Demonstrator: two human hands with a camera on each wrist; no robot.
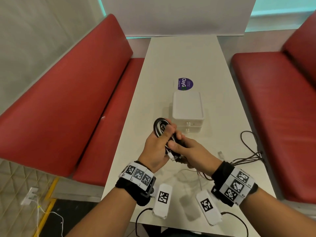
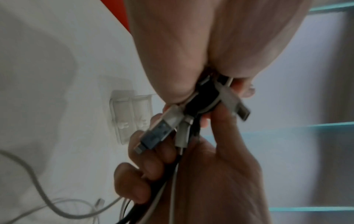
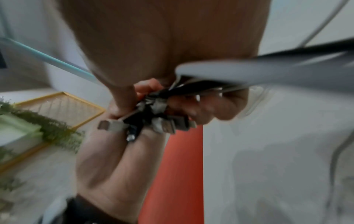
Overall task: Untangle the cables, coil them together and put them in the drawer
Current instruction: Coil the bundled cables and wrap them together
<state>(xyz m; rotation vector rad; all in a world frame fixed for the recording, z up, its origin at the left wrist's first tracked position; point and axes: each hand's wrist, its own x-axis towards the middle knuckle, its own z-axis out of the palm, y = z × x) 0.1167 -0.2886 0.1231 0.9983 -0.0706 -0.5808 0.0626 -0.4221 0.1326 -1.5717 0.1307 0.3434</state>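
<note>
A coil of black and white cables (image 1: 159, 126) is held above the white table (image 1: 184, 57). My left hand (image 1: 159, 146) grips the coil, with several plug ends (image 2: 159, 133) sticking out below the palm. My right hand (image 1: 186, 148) curls round the same bundle just beside it, and the loose cable tails (image 1: 248, 159) run from it to the right across the table. The white two-drawer box (image 1: 188, 112) stands just beyond the hands, both drawers shut. In the right wrist view the plugs (image 3: 153, 121) show between the fingers of both hands.
A white box with a purple round sticker (image 1: 185, 84) lies behind the drawer box. Red benches (image 1: 68, 100) flank the table on both sides. Loose white cable (image 2: 38, 197) lies on the table near its front edge.
</note>
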